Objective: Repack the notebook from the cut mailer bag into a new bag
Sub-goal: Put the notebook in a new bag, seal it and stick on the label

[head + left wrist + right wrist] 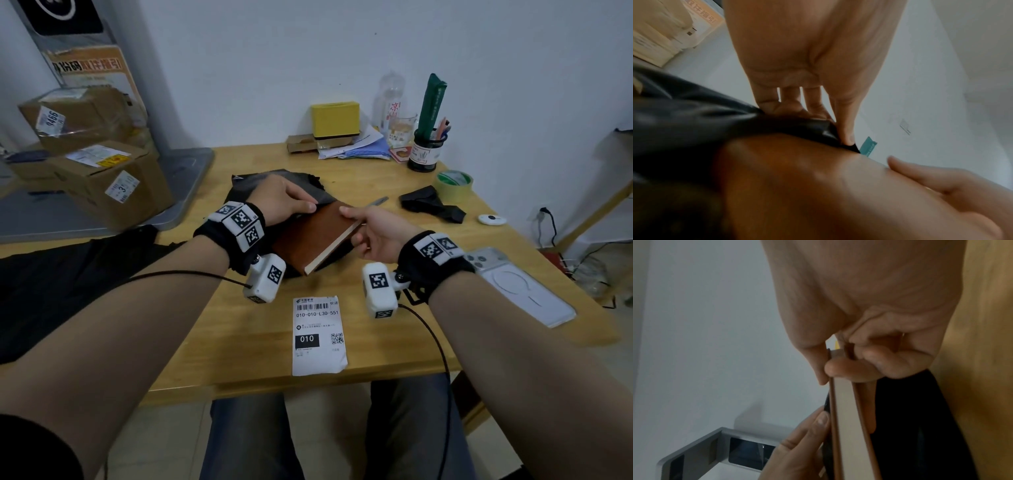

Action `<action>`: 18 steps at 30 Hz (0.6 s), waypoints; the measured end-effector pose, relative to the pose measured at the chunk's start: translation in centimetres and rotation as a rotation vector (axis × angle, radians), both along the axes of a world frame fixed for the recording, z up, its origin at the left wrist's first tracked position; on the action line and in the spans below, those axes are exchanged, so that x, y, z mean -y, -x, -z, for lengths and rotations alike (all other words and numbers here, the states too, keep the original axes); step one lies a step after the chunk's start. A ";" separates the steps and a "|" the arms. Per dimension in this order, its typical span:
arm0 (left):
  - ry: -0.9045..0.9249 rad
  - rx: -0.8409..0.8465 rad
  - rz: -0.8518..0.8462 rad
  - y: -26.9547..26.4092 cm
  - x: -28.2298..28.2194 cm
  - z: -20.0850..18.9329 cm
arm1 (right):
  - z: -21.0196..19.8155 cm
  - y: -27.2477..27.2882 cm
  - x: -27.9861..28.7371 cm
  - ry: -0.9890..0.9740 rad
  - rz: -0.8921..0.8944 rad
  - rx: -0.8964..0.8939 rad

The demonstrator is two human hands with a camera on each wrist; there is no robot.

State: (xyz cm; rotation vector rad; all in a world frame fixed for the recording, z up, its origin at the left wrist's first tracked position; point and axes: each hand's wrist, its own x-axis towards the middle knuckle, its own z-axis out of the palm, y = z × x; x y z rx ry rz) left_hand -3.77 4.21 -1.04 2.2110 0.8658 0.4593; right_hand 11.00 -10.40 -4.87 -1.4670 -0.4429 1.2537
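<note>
Notebook [313, 236] lies half out of the cut mailer bag [260, 181] on the desk [394, 342], long axis toward you; your right hand [376, 233] pinches its near-right edge, left hand [284, 202] pinching the bag's lip

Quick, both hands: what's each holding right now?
Left hand: pinching the black mailer bag edge.
Right hand: gripping the brown notebook.
</note>
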 end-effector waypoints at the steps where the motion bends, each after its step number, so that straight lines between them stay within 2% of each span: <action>1: -0.013 -0.007 0.012 -0.1 0.2 0.0 | 0.0 0.1 -0.4 -0.006 0.006 -0.025; 5: -0.050 -0.032 -0.024 0.9 -0.7 0.0 | 0.5 -0.2 -1.4 -0.055 0.071 -0.143; 9: -0.041 0.032 -0.083 2.3 -1.7 0.1 | 0.8 -0.1 -1.9 -0.108 0.104 -0.236; 15: -0.095 -0.003 0.065 1.5 0.2 -0.7 | 0.2 1.1 -3.4 -0.133 0.091 -0.242; 18: -0.085 0.037 0.049 1.6 0.1 -0.9 | 0.2 1.5 -3.9 -0.150 0.097 -0.270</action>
